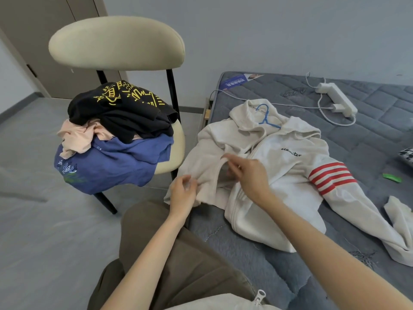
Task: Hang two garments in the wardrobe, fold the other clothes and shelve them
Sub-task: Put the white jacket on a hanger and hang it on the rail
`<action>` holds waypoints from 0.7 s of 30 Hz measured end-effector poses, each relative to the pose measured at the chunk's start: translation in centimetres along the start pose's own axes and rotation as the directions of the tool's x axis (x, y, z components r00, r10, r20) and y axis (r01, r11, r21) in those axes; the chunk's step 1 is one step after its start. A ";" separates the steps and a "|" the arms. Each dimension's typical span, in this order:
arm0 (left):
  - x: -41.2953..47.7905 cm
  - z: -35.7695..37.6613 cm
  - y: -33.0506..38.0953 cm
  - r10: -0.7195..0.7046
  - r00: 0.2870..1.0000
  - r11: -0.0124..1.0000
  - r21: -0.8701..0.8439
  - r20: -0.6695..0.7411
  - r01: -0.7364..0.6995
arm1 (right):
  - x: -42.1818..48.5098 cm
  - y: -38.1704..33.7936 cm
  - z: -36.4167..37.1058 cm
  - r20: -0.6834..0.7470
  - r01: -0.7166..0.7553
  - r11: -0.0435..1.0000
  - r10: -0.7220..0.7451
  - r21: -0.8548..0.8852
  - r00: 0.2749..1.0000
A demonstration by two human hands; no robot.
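Observation:
A white zip hoodie (288, 175) with red sleeve stripes lies face up on the grey mattress (368, 135). A blue hanger (267, 118) sits in its neck, hook over the hood. My left hand (182, 193) pinches the hoodie's left front panel near the mattress corner. My right hand (248, 173) holds the zipper edge of that panel, fingers blurred. On the chair seat (176, 151) sits a pile: a black garment with yellow print (125, 110), a pink garment (76, 137) and a blue garment (111, 166).
A white power strip (335, 98) with cables lies at the mattress's far side, a leaflet (237, 81) at its corner, a green scrap (392, 177) and white cloth (400, 213) at the right. A door (51, 63) stands behind the chair.

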State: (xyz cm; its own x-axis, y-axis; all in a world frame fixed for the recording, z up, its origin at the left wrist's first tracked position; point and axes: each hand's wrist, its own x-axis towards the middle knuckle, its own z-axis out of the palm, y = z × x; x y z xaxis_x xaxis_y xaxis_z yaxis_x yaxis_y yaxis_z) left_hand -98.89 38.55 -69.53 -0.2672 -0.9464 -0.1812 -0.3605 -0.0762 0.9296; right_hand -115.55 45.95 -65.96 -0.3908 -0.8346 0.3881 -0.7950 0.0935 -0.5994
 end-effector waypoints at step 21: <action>-3.5 5.4 1.2 -0.384 0.725 0.310 -0.660 0.571 0.684 | 2.1 0.1 -2.8 0.503 -0.620 0.449 0.363 0.643 0.784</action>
State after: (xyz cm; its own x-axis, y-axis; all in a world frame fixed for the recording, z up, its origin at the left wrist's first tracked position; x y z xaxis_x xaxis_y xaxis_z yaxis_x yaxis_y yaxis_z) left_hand -103.19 43.49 -69.48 -0.5657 -0.4780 -0.6719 0.2956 -0.8782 0.3759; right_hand -117.72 45.70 -63.21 -0.3614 -0.8939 -0.2652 0.1842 0.2103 -0.9601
